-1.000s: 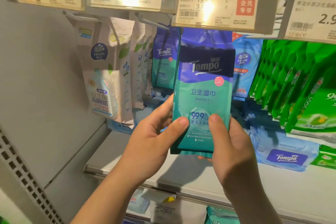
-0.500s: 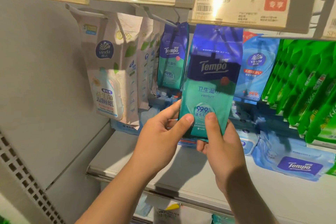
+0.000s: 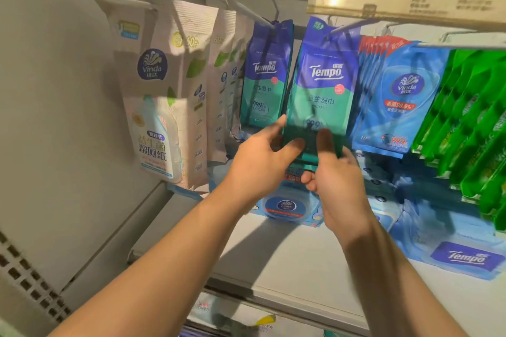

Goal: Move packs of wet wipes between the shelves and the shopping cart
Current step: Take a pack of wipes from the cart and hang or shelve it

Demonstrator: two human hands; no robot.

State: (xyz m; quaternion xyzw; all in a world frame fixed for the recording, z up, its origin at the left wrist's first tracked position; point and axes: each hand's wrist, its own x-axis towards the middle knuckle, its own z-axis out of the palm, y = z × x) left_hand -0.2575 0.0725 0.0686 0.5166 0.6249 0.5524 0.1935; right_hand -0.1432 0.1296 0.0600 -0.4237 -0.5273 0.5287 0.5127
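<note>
While both hands (image 3: 298, 169) pinch it, Tempo pack (image 3: 323, 85) hangs upright

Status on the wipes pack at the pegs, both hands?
Left hand and right hand both pinch the Tempo pack at its bottom edge. Pack upright, its top at the peg hook. Hanging Tempo packs close on its left.

2 bare forearms, no sleeves — left hand (image 3: 257, 164), right hand (image 3: 339, 186), unadorned
</note>
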